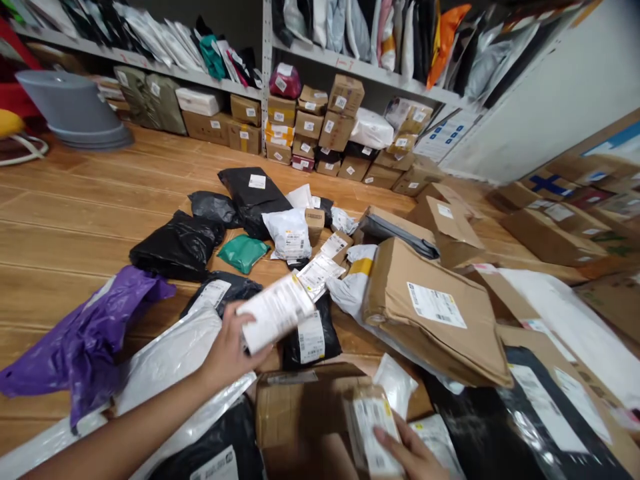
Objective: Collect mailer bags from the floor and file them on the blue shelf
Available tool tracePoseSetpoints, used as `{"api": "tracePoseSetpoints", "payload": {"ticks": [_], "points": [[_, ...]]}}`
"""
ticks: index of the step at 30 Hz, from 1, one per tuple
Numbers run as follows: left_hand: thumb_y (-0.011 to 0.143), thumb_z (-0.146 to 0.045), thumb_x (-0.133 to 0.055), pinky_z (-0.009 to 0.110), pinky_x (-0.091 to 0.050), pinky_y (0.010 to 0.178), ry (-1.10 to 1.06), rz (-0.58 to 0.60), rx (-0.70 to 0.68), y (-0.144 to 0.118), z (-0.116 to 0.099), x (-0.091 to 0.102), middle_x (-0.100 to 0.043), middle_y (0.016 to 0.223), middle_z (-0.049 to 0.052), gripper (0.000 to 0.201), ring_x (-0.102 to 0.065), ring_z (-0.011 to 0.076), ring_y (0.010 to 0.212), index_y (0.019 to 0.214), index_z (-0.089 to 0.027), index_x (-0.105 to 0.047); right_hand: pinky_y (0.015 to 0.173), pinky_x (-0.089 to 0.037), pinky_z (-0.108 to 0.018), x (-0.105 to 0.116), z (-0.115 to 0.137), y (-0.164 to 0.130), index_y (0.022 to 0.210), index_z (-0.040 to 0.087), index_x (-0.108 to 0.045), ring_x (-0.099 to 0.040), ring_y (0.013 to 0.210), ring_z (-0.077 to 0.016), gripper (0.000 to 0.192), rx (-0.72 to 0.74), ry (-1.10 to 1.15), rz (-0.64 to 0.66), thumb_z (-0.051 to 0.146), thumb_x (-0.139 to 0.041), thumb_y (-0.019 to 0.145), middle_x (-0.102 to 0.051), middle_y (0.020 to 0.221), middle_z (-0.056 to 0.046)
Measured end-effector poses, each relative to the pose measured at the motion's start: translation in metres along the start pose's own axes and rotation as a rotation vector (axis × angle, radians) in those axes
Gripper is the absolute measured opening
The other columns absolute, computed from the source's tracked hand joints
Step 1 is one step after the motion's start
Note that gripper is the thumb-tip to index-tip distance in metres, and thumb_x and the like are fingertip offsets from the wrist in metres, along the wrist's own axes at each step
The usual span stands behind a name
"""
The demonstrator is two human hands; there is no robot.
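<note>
My left hand (pixel 231 343) is closed around the near end of a small box (pixel 276 310) whose top is covered by a white shipping label, holding it above the pile. At the bottom, my right hand (pixel 413 453) grips another small labelled box (pixel 373 427) from its right side, thumb on the label. That box is over a brown cardboard carton (pixel 295 410); whether it rests on it I cannot tell. Beyond the left hand's box are a flat white-labelled packet (pixel 320 275) and a black labelled parcel (pixel 311 337). A white poly mailer (pixel 173 350) lies under my left forearm.
Parcels cover the floor: a purple bag (pixel 95 333) at left, black bags (pixel 173 248), a green packet (pixel 243 253), and a large brown parcel (pixel 435 307) at right. Boxes line the shelf rack (pixel 267 80) behind. A grey stool (pixel 75 107) stands at far left.
</note>
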State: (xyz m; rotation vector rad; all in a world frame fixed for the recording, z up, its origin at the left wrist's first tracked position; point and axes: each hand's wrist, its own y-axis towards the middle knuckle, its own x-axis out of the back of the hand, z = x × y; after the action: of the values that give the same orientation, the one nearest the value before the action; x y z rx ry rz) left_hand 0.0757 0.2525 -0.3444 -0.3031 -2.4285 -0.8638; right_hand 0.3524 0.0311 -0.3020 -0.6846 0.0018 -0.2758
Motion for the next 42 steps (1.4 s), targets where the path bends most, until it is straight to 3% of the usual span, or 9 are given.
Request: {"api": "tracePoseSetpoints", "payload": {"ticks": [2, 5, 16, 21, 24, 29, 32, 36, 42], "points": [[0.063, -0.008, -0.065, 0.029, -0.052, 0.081, -0.05, 0.365, -0.002, -0.047, -0.028, 0.016, -0.037, 0.119, 0.007, 0.052, -0.052, 0.0207, 0.107, 0.105, -0.025, -0.039, 0.101, -0.044, -0.041, -0.003, 0.016, 0.013, 0.121, 0.023, -0.055, -0.057, 0.113, -0.0274, 0.064, 0.084, 0.078, 0.003, 0.062, -0.066, 0.071, -0.064, 0.119, -0.007], [0.054, 0.001, -0.06, 0.029, -0.053, 0.084, -0.037, 0.547, 0.025, -0.107, -0.055, 0.027, -0.037, 0.126, 0.009, 0.054, -0.052, 0.0226, 0.113, 0.098, -0.025, -0.041, 0.099, -0.043, -0.042, -0.021, 0.038, 0.029, 0.119, 0.021, -0.055, -0.059, 0.107, -0.0252, 0.062, 0.244, 0.01, 0.104, 0.063, -0.062, 0.074, -0.064, 0.116, -0.009], [0.067, -0.038, -0.077, 0.041, -0.055, 0.089, 0.039, 0.324, 0.144, -0.139, -0.07, 0.022, -0.056, 0.122, 0.019, 0.102, -0.06, 0.0304, 0.11, 0.14, -0.017, -0.008, 0.069, -0.046, -0.027, -0.086, 0.076, 0.042, 0.09, 0.016, -0.069, -0.059, 0.074, -0.0157, 0.048, 0.518, -0.492, 0.953, 0.057, -0.075, 0.064, -0.067, 0.083, -0.001], [0.071, -0.014, -0.068, 0.053, -0.049, 0.093, 0.075, 0.474, -0.28, -0.117, -0.067, 0.026, -0.024, 0.144, 0.015, 0.073, -0.041, 0.0356, 0.127, 0.133, -0.032, -0.033, 0.064, -0.043, -0.027, -0.083, 0.055, 0.032, 0.091, 0.019, -0.07, -0.056, 0.071, -0.016, 0.051, 0.735, -0.561, 0.638, 0.061, -0.073, 0.063, -0.063, 0.08, -0.003], [0.067, -0.006, -0.063, 0.054, -0.049, 0.087, 0.074, 0.563, -0.368, -0.111, -0.062, 0.028, -0.032, 0.135, 0.013, 0.065, -0.045, 0.0336, 0.116, 0.125, -0.03, -0.043, 0.072, -0.045, -0.031, -0.057, 0.041, 0.028, 0.091, 0.018, -0.065, -0.056, 0.08, -0.0179, 0.042, 0.844, -0.629, 0.447, 0.059, -0.057, 0.08, -0.06, 0.087, -0.005], [0.069, -0.002, -0.057, 0.045, -0.048, 0.088, 0.013, 0.507, -0.352, -0.12, -0.068, 0.036, -0.038, 0.131, 0.013, 0.06, -0.044, 0.0287, 0.116, 0.122, -0.026, -0.042, 0.083, -0.046, -0.043, 0.028, -0.013, 0.02, 0.093, 0.011, -0.059, -0.055, 0.09, -0.0279, 0.043, 0.453, -1.103, -0.104, 0.048, -0.064, 0.073, -0.059, 0.093, -0.014], [0.068, -0.003, -0.056, 0.042, -0.048, 0.092, -0.074, 0.512, -0.351, -0.139, -0.086, 0.037, -0.041, 0.133, 0.012, 0.06, -0.044, 0.0273, 0.119, 0.121, -0.026, -0.041, 0.104, -0.032, -0.053, 0.05, -0.065, 0.014, 0.133, -0.002, -0.038, -0.038, 0.123, -0.0448, 0.111, 0.088, -1.315, -0.2, 0.036, -0.086, 0.04, -0.041, 0.132, -0.031], [0.068, -0.005, -0.058, 0.035, -0.05, 0.093, -0.171, 0.609, -0.208, -0.169, -0.108, 0.02, -0.048, 0.129, 0.01, 0.063, -0.051, 0.0237, 0.116, 0.122, -0.029, -0.037, 0.107, -0.028, -0.053, 0.05, -0.087, 0.012, 0.145, 0.002, -0.018, -0.036, 0.126, -0.0454, 0.116, -0.002, -1.117, -0.137, 0.022, -0.077, 0.047, -0.035, 0.138, -0.03], [0.056, -0.003, -0.056, 0.038, -0.052, 0.091, -0.17, 0.612, 0.019, -0.167, -0.116, -0.009, -0.051, 0.118, 0.008, 0.075, -0.055, 0.0241, 0.108, 0.123, -0.029, -0.034, 0.074, -0.053, -0.04, 0.091, -0.035, 0.005, 0.096, 0.015, -0.068, -0.068, 0.084, -0.0288, 0.047, -0.188, -0.435, 0.33, 0.03, -0.066, 0.052, -0.07, 0.087, -0.012]]}}
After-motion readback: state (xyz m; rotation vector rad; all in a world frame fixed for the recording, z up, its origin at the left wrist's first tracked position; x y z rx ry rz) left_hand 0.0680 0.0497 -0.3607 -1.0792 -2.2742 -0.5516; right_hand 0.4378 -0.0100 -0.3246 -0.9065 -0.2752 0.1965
